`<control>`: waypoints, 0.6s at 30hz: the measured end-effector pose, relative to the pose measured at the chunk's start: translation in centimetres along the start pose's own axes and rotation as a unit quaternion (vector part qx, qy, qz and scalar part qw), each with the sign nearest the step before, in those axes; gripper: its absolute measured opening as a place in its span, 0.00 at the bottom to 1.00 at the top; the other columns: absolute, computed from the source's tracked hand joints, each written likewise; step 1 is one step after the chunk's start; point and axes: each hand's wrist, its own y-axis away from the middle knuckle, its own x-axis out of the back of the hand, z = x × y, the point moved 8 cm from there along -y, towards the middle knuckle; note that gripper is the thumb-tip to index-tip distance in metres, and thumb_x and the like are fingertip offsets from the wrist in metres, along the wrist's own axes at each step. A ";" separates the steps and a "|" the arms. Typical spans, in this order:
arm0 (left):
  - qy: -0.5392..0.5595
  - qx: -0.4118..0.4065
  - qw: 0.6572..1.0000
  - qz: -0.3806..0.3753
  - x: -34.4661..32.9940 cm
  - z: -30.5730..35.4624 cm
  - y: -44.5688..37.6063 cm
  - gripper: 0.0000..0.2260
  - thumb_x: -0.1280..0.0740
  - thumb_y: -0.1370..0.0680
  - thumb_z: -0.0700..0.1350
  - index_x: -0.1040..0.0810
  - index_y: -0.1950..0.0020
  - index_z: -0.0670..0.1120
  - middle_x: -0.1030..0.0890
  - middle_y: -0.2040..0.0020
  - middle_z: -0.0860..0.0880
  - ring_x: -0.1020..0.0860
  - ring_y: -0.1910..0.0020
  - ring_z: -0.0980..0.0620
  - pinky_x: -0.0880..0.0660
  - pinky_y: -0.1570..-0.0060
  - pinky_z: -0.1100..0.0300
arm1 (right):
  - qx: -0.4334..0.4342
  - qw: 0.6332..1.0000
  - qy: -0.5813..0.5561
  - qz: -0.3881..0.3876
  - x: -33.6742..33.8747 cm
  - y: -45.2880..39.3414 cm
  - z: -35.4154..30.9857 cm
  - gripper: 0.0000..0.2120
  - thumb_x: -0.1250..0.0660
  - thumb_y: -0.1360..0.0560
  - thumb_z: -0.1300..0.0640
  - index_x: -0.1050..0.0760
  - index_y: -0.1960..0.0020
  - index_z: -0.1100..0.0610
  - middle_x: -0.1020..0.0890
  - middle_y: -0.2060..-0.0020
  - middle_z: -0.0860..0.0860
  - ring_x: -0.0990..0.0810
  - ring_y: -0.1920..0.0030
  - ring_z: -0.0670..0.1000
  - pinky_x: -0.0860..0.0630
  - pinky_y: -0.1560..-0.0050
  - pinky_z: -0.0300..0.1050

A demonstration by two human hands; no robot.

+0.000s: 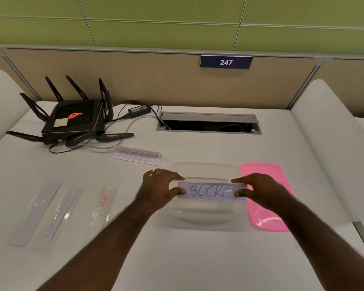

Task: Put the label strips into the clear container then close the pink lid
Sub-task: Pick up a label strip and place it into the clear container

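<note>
Left hand pinched on the left end of a label strip, thumb below, fingers above. Right hand clamped the same way on the right end. Strip held level, hand-lettered in blue, over the open clear container. Cannot tell whether touching the rim or just above it. Pink lid flat on the desk, just right of the container, partly under the right hand. Second lettered strip lying beyond the container, to its left, text upside down. Three more strips side by side at the left of the desk, well apart from the container. Black router at the far left corner. Cable hatch open at the back.
</note>
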 end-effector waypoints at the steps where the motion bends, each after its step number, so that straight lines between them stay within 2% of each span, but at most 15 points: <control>1: -0.020 0.003 1.000 -0.010 -0.4 0.0 0.0 0.18 0.33 0.28 0.64 0.22 0.41 0.59 0.21 0.40 0.59 0.30 0.34 0.54 0.46 0.30 0.49 | -0.002 1.000 0.015 0.008 -0.2 0.0 0.1 0.22 0.31 0.29 0.39 0.24 0.36 0.40 0.20 0.42 0.49 0.24 0.44 0.52 0.27 0.44 0.48; 4: -0.080 0.011 0.996 -0.044 -1.3 0.0 -0.1 0.19 0.35 0.27 0.65 0.23 0.39 0.59 0.23 0.37 0.60 0.36 0.28 0.55 0.57 0.27 0.40 | 0.011 0.997 0.069 0.022 -0.7 0.1 -0.5 0.22 0.33 0.28 0.38 0.25 0.35 0.40 0.22 0.41 0.49 0.27 0.44 0.53 0.33 0.43 0.47; 7: -0.142 0.015 0.987 -0.069 -1.6 0.2 -0.2 0.20 0.37 0.27 0.65 0.23 0.39 0.60 0.24 0.36 0.60 0.41 0.24 0.53 0.63 0.29 0.34 | 0.052 0.991 0.123 0.033 -1.1 -0.1 -2.1 0.20 0.34 0.26 0.40 0.23 0.36 0.43 0.20 0.41 0.43 0.29 0.42 0.50 0.36 0.45 0.49; 11: -0.229 0.016 0.967 -0.113 -2.3 0.6 -0.5 0.21 0.36 0.27 0.66 0.23 0.38 0.60 0.24 0.34 0.57 0.46 0.22 0.50 0.69 0.34 0.30 | 0.050 0.979 0.198 0.020 -2.0 -0.7 -3.4 0.20 0.33 0.28 0.39 0.22 0.39 0.44 0.20 0.44 0.42 0.29 0.43 0.50 0.36 0.46 0.50; 15: -0.320 0.023 0.932 -0.172 -3.8 1.0 -1.0 0.21 0.33 0.29 0.65 0.19 0.43 0.55 0.18 0.41 0.52 0.48 0.22 0.45 0.72 0.38 0.26 | 0.070 0.955 0.287 -0.010 -3.7 -1.3 -4.4 0.20 0.33 0.28 0.38 0.20 0.41 0.47 0.19 0.43 0.44 0.29 0.41 0.52 0.40 0.45 0.52; 18: -0.363 0.052 0.909 -0.197 -5.0 1.2 -1.1 0.15 0.30 0.29 0.58 0.19 0.51 0.48 0.16 0.50 0.46 0.49 0.22 0.41 0.75 0.41 0.25 | 0.083 0.931 0.352 -0.037 -4.9 -1.8 -5.0 0.20 0.33 0.28 0.39 0.20 0.44 0.50 0.18 0.46 0.48 0.29 0.41 0.54 0.40 0.43 0.55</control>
